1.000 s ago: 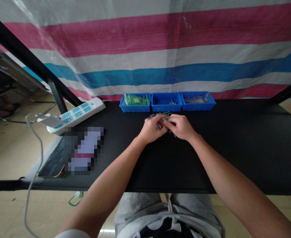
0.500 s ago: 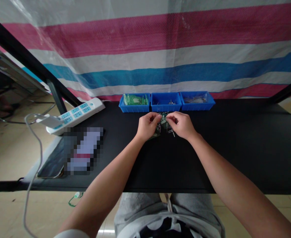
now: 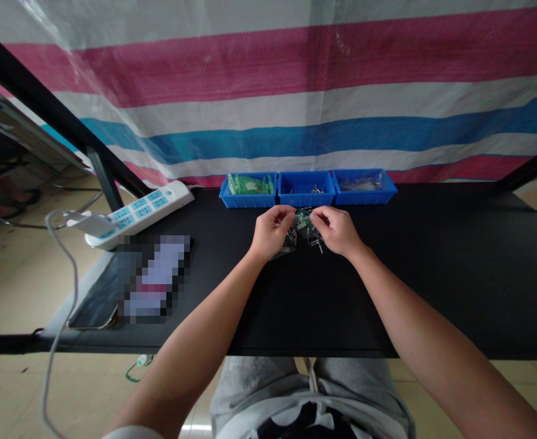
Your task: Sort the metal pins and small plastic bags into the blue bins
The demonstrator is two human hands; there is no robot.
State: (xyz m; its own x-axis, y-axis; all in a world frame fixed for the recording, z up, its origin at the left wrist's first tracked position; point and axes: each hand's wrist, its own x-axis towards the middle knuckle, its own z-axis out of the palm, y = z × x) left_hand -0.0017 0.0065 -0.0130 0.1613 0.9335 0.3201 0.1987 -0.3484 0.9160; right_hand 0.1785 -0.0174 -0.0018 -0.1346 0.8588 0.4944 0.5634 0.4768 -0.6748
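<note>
A small green, see-through plastic bag (image 3: 302,219) lies between my two hands, just in front of the blue bins. My left hand (image 3: 270,233) is closed, with thumb and forefinger pinching the bag's left side. Fingers curled, my right hand (image 3: 340,230) pinches at the bag's right edge; its fingertips are partly hidden. Several thin metal pins (image 3: 316,241) lie loose on the black table under the right hand. More metal pieces (image 3: 292,234) show beside the left fingers, and another bit of green plastic (image 3: 287,249) sticks out below that hand.
Three joined blue bins stand behind: the left bin (image 3: 247,200) holds green bags, the middle bin (image 3: 291,199) a few metal pieces, the right bin (image 3: 366,197) a clear bag. A white power strip (image 3: 158,214) with a cable and a blurred phone-like object (image 3: 156,274) lie left.
My right hand has shifted slightly to the right, away from the left. More of the green bag and the loose pins shows between them. The left hand has barely moved.
</note>
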